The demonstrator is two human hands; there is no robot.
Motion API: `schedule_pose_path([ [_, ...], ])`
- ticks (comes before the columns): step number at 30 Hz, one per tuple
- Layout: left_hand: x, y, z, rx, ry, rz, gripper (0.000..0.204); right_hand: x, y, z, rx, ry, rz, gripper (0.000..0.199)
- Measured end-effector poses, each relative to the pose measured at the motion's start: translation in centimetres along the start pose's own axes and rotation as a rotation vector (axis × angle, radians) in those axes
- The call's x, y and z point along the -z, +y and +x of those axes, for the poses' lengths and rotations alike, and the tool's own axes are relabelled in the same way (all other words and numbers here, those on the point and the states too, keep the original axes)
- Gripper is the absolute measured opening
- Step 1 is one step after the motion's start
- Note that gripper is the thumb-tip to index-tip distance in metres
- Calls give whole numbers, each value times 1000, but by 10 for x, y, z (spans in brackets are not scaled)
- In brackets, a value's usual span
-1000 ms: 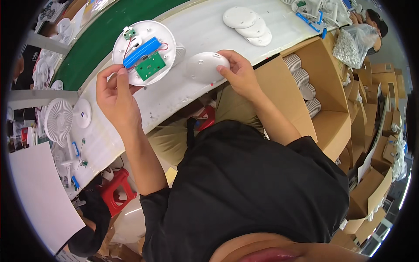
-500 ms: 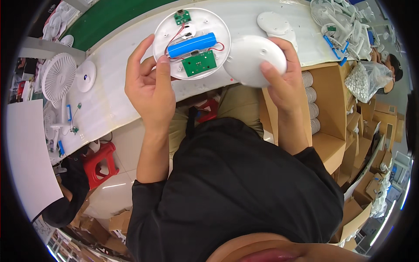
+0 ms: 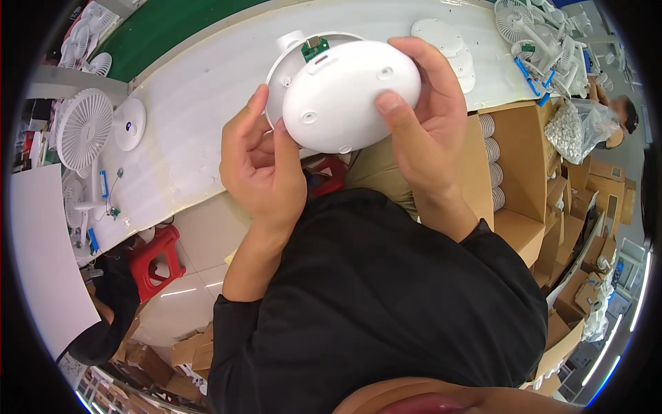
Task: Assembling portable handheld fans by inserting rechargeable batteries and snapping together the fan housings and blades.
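Observation:
Above the front edge of the bench, my left hand [image 3: 265, 169] grips the round white fan base housing [image 3: 277, 83] by its left side. My right hand [image 3: 434, 131] holds a white round cover [image 3: 348, 93], thumb on its face and fingers behind its far edge. The cover is tilted in front of the housing and hides most of its inside. A small green circuit board [image 3: 314, 47] shows past the cover's upper edge, near a slot in the cover. From this angle I cannot tell whether the two parts are fitted together.
On the white bench [image 3: 179, 131], an assembled white fan [image 3: 86, 127] stands at the left, near loose blue batteries with wires [image 3: 104, 185]. White round plates [image 3: 438, 38] lie at the back right, beside a pile of fan parts [image 3: 545, 34]. A cardboard box [image 3: 517, 183] stands at right.
The cover has moved left and swung over the open housing, hiding the blue battery and the larger green board. My left hand has shifted slightly right and down.

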State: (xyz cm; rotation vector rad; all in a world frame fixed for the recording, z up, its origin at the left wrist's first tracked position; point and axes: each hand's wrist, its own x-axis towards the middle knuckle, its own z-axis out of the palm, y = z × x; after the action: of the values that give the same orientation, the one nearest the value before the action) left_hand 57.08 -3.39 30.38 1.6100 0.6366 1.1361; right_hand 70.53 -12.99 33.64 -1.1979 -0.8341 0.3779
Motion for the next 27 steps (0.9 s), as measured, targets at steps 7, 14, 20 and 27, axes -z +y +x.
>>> schedule_pose_path([
  [7,10,-9,-6,21,-7,-319,46,-17,-4,3,-272,9,174,46],
  [14,15,2,-5,-118,-134,-44,59,-24,-1,0,-126,43,97,47],
  [20,17,3,6,-104,-191,52,65,-17,-2,16,-35,-25,-19,51],
  [27,-11,17,22,-52,-87,-152,64,-3,-3,48,134,-63,-65,47],
])
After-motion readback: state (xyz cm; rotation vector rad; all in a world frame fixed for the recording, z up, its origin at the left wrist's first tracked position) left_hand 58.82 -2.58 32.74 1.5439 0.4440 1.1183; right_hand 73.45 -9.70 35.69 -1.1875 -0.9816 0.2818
